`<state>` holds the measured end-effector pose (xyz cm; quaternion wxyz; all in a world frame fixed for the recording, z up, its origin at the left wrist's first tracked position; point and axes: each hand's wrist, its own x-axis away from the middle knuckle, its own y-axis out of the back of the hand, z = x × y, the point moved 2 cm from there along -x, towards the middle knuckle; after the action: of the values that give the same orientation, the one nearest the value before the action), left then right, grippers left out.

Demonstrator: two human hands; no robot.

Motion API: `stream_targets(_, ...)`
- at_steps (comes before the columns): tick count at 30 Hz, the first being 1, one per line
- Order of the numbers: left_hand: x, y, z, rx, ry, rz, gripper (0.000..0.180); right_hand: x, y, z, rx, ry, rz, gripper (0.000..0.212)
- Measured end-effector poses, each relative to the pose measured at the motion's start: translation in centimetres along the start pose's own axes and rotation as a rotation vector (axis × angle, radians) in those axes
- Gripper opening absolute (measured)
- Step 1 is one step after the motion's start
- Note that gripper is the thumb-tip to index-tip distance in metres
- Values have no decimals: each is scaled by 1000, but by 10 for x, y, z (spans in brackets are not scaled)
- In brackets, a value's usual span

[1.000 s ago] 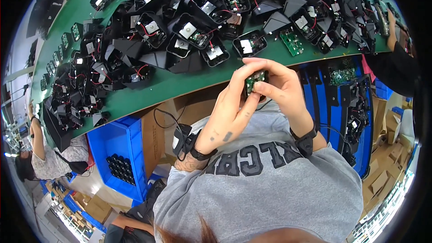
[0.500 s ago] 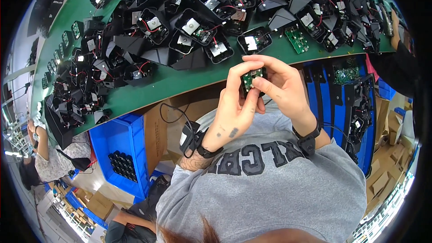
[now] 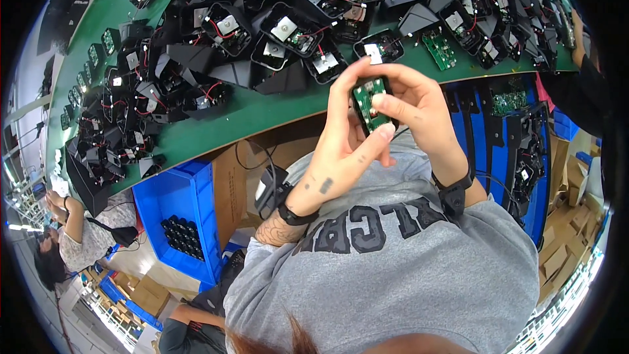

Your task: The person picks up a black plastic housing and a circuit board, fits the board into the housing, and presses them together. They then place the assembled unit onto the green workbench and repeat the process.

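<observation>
Between my two hands is a small green circuit board (image 3: 375, 116) seated in a black housing, held up in front of my chest just off the table's front edge. My left hand (image 3: 346, 136) wraps its left side, with the thumb at the lower edge. My right hand (image 3: 422, 101) closes round the other side and its thumb presses on the face of the board. Fingers hide most of the housing's rim. Beyond my fingertips, an open black housing (image 3: 395, 46) with a white label lies on the green table (image 3: 262, 115).
Black housings (image 3: 229, 26) with red wires crowd the table. Another green board (image 3: 440, 49) lies loose among them. Below the edge stand a blue bin (image 3: 160, 204) holding black parts and blue crates (image 3: 464, 132) at right. Other people are at left and far right.
Both thumbs have shifted on the board, and more of its green face shows now. The hands have tilted it slightly. My view has moved a little.
</observation>
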<state>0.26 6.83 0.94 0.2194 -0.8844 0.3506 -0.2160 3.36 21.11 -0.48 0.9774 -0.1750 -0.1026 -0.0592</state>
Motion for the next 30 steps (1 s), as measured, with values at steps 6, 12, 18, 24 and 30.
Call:
stream_targets(6,12,5,-4,-94,-4,45,89,6,-9,-1,-11,5,-38,37)
stream_targets(12,17,3,-12,-158,88,73,84,11,-10,0,-50,-64,-13,36)
stream_targets(18,11,1,-1,-123,23,20,78,9,-6,3,-18,-31,-28,38)
stream_targets(24,14,9,-12,-243,111,85,67,15,-9,9,52,127,-78,39)
stream_targets(30,12,52,-90,-711,-526,-374,64,27,61,5,923,644,-593,22)
